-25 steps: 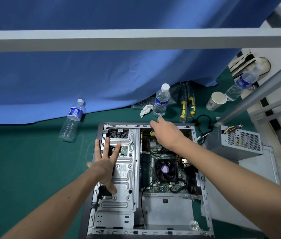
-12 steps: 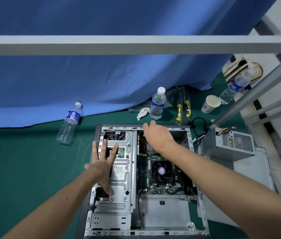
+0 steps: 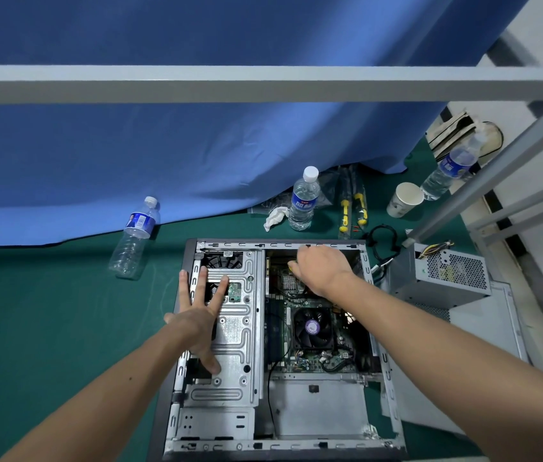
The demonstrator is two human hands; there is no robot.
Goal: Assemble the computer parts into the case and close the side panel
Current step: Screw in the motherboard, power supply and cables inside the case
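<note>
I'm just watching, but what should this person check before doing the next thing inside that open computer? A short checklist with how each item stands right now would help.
1. Case steadied: ok; the left hand lies flat with fingers spread on the metal drive cage.
2. What the right hand holds: cannot tell; its fingers are hidden near the far edge.
3. Power supply fitted: not ok; it sits outside, to the case's right.
4. Side panel closed: not ok; it lies under the power supply.
5. CPU fan in place: ok.
</note>
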